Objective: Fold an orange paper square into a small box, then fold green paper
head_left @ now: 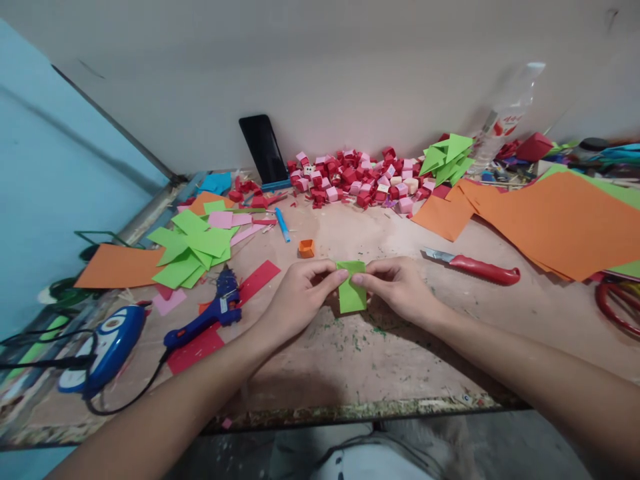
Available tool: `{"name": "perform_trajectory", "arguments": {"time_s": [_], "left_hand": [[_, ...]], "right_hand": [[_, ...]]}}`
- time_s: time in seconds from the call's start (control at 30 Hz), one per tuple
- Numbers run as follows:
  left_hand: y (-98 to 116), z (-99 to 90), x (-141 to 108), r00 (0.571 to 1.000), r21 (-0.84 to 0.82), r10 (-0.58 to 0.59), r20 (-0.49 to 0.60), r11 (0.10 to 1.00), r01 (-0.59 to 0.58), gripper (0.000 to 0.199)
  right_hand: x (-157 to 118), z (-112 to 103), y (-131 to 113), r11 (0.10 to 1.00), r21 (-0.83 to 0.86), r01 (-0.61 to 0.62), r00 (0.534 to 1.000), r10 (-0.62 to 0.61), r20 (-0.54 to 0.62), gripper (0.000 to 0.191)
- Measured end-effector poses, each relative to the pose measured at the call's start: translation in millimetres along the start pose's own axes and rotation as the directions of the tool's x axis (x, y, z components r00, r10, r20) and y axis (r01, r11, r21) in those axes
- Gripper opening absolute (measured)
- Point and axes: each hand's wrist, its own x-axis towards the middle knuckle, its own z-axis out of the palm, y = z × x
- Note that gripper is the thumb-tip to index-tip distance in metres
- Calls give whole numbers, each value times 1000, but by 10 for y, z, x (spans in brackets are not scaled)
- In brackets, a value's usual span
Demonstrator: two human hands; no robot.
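Note:
A small green paper piece [353,297] is held upright over the middle of the table. My left hand [307,290] pinches its left edge near the top, thumb in front. On the opposite edge my right hand [397,287] grips it the same way. Parts of the fingers behind the paper are hidden. Just beyond my left hand sits a small folded orange paper box [307,249]. A red-handled utility knife [473,265] lies to the right of my right hand, its blade pointing left.
Red and pink paper cubes [357,177] are heaped at the wall beside a leaning phone [263,148]. Left lie green paper pieces [195,243], a blue glue gun [215,313] and its cord. Orange sheets [560,220], scissors [617,307] and a plastic bottle [507,120] are right.

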Motion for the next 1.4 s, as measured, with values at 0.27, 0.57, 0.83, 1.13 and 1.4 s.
{"name": "perform_trajectory", "arguments": {"time_s": [0.27,0.57,0.83,1.13,1.4], "left_hand": [[32,5,-16,999,118,53,-4,992,-52,38],[22,22,6,998,34,55,22,998,-56,39],[5,30,-6,998,27,33,55,999,-34,37],[67,47,-30,996,79,84,-20,993,-83,35],[45,47,-50,980,53,119,-157,992,-112,26]], "right_hand": [[3,-47,-50,1000,22,-22,998,21,51,44],[-1,-61,-86,990,-137,19,1000,-19,2,50],[6,-54,-49,999,-34,-22,999,21,-25,36],[7,-16,-62,987,159,-9,1000,14,-27,50],[17,-29,-109,996,84,-5,1000,8,-30,41]]}}
